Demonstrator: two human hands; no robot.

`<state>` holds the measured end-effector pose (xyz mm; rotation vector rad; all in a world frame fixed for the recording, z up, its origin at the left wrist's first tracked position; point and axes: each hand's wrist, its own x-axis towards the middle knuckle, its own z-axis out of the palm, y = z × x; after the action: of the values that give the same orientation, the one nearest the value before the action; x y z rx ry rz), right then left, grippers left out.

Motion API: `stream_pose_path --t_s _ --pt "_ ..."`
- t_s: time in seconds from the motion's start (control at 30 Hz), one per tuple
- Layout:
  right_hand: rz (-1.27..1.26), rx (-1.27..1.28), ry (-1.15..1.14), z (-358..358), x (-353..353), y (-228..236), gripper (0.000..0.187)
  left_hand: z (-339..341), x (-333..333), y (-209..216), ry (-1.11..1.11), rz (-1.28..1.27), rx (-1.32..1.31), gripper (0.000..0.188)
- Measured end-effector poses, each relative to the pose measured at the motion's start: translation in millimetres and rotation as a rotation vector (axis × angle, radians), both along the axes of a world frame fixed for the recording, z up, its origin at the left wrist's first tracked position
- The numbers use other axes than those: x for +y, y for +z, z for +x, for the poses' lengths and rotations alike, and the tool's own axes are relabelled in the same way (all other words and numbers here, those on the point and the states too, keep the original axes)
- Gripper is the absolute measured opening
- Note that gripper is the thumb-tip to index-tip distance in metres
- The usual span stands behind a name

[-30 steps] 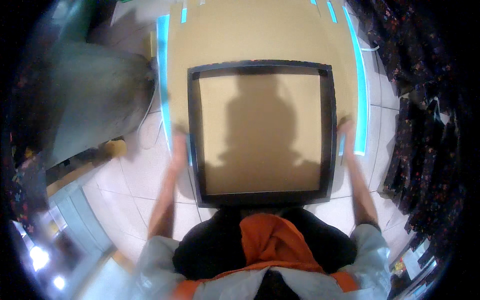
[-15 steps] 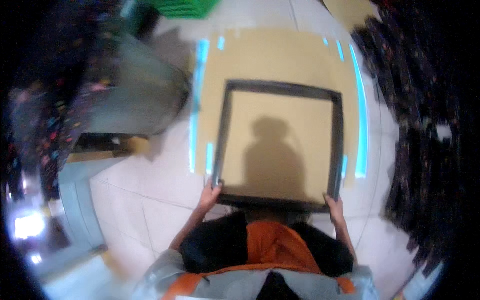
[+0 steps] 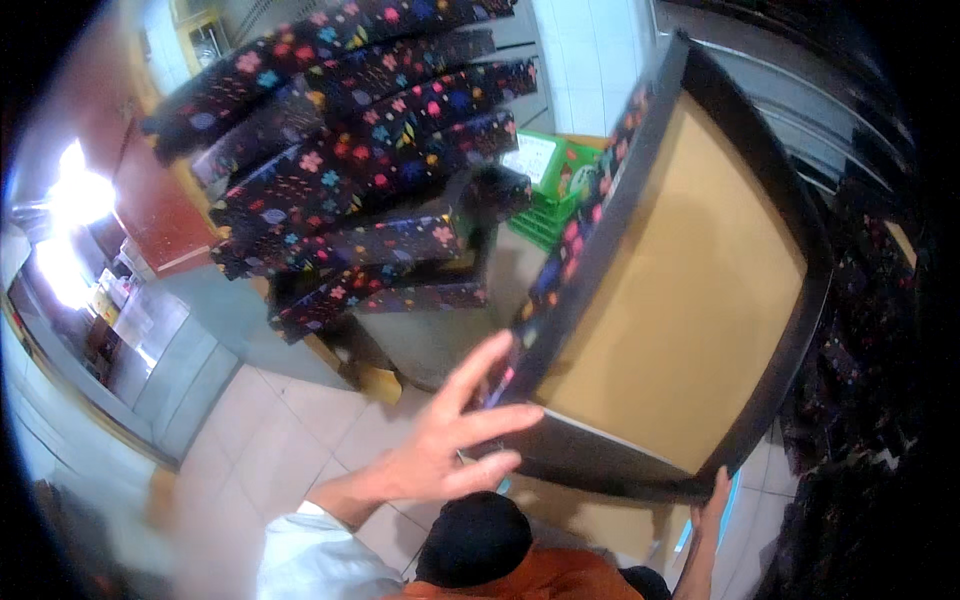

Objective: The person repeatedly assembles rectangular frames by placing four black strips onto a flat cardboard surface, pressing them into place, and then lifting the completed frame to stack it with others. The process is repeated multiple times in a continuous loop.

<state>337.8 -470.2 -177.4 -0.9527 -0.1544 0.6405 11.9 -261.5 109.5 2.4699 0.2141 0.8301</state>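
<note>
A large square panel (image 3: 680,280) with a black frame, a tan board face and flowered dark fabric along its left edge stands tilted up in front of me. My left hand (image 3: 450,445) is spread open, fingers apart, against the panel's lower left corner. My right hand (image 3: 716,500) grips the lower right corner from underneath; only its fingers and wrist show.
A stack of flowered dark panels (image 3: 350,150) leans at the upper left, over a grey work surface (image 3: 420,345). A green crate (image 3: 550,190) sits behind it. More dark flowered pieces (image 3: 860,360) line the right. Tan cardboard (image 3: 600,510) lies on the tiled floor (image 3: 290,440).
The panel lay flat on the cardboard with both hands at its near corners; it is now raised and tipped up to the right, and my view has swung up toward the stack.
</note>
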Motion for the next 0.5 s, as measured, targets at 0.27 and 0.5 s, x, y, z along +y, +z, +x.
stream_pose_path --t_s 0.27,0.5 --pt "0.268 -0.188 0.179 57 110 233 0.045 -27 1 150 0.233 0.368 -0.472 0.032" --pt "0.416 -0.352 0.195 47 127 291 0.039 -48 15 151 0.271 0.088 -0.500 0.090"
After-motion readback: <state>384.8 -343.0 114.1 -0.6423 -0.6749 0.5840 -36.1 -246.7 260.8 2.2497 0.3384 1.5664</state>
